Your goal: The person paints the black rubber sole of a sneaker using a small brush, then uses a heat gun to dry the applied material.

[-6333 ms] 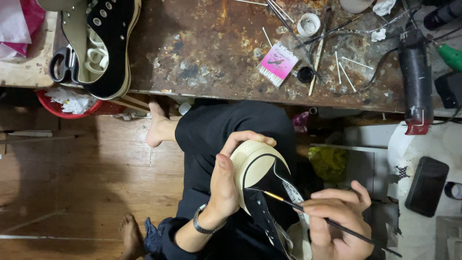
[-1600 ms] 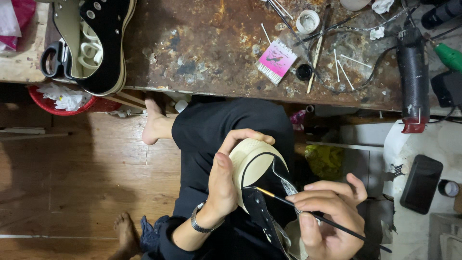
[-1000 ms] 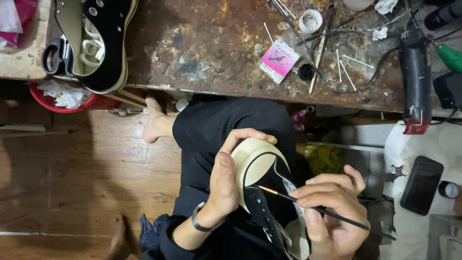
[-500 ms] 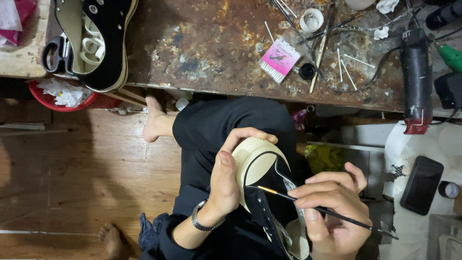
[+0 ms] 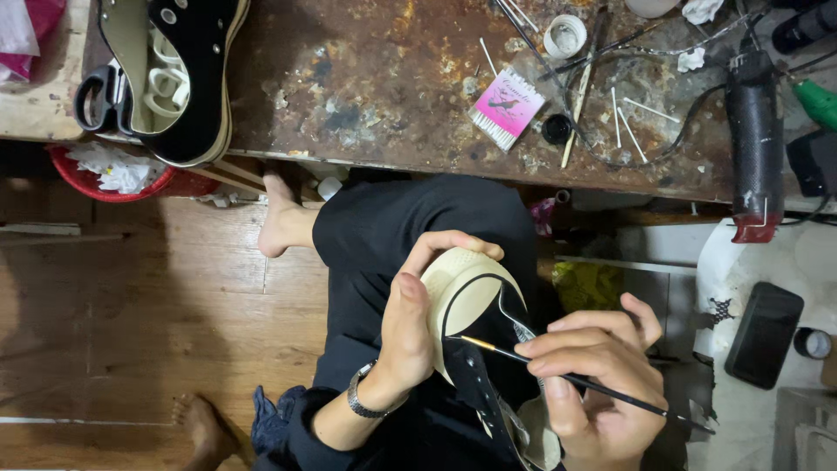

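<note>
Head view: left hand [image 5: 410,336] is gripping the sneaker [image 5: 475,305] below the workbench edge [image 5: 418,161]; right hand [image 5: 597,384] is pinching a fine paintbrush [image 5: 523,356] against it.

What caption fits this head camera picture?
Left hand holds a shoe while right hand paints it with a brush.

A stained, rust-mottled workbench [image 5: 366,96] carries a pink box of cotton swabs [image 5: 507,106], a small white cup [image 5: 565,35], black-handled scissors [image 5: 98,94] and a black shoe upper [image 5: 187,78]. Below its edge sits a red basket [image 5: 87,179] of crumpled paper. A dark phone [image 5: 765,333] lies at right.
</note>
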